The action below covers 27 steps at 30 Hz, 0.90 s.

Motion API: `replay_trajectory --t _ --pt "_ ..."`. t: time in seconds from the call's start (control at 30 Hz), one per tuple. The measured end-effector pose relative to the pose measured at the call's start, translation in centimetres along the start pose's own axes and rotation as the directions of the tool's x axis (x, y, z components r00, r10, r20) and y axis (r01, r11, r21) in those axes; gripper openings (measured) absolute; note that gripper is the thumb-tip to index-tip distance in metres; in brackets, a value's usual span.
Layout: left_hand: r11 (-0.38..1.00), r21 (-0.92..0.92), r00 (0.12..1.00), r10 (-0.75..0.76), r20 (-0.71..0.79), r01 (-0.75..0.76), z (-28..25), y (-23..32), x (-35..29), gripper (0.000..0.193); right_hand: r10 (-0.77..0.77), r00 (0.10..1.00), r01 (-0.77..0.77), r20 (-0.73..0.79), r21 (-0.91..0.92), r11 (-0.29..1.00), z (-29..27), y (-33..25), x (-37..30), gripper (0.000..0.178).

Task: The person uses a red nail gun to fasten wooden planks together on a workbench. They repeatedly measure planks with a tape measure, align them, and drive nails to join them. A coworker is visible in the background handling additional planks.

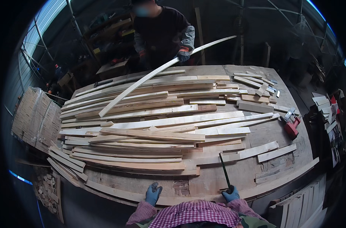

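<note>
My left hand (pixel 153 193), in a blue glove, rests at the table's near edge by a long wooden strip (pixel 116 193). Its thumb and fingers are apart, with nothing visible in them. Farther right, my right hand (pixel 230 194), also gloved, is closed on a thin dark bar (pixel 225 171) with a short crosspiece near the hand. The bar points away from me over the table; its exact kind is unclear. Ahead lie many wooden strips (pixel 142 155) in uneven layers, and two shorter pieces (pixel 276 153) lie to the right of the bar.
Across the wooden table (pixel 214 181), a person (pixel 163 34) in gloves holds a long strip (pixel 142 83) slantwise. A red-and-grey power tool (pixel 291 127) sits at the right edge. Wrapped wood (pixel 36 117) is stacked left; boards (pixel 302 207) stand at lower right.
</note>
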State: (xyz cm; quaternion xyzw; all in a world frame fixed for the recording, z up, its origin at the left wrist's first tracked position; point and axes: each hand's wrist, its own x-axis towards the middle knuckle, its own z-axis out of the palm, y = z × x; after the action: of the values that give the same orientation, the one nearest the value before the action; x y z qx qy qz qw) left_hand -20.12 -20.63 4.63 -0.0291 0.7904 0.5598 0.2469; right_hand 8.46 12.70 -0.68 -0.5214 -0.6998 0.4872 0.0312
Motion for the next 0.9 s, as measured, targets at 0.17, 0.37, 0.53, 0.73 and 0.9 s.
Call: replay_trajectory --t 0.17,0.37,0.53,0.73,0.9 --pt "0.675 0.737 0.999 0.029 0.032 -0.043 -0.2 -7.8 -2.8 0.051 0.011 0.996 -0.014 0.085 0.038 0.999 -0.3 0.8 1.3 0.076" --pt "0.652 0.754 0.991 -0.135 0.016 0.076 1.4 -7.2 -4.4 0.073 -0.012 0.996 0.006 0.090 0.070 0.998 -0.8 0.7 2.2 0.074" --pt "0.557 0.827 0.994 -0.110 -0.025 0.083 2.4 -6.1 -4.3 0.068 -0.014 0.994 -0.012 0.113 0.227 0.974 -0.3 2.2 2.6 0.070" --pt "0.611 0.791 0.998 0.052 -0.038 -0.002 1.5 -7.7 -5.8 0.062 -0.172 0.978 0.152 0.121 0.154 0.976 0.8 6.9 5.5 0.063" --pt "0.599 0.799 0.998 0.054 0.030 -0.057 2.8 -5.6 -4.4 0.064 -0.278 0.961 0.277 0.004 0.075 0.958 -1.1 7.4 5.3 0.069"
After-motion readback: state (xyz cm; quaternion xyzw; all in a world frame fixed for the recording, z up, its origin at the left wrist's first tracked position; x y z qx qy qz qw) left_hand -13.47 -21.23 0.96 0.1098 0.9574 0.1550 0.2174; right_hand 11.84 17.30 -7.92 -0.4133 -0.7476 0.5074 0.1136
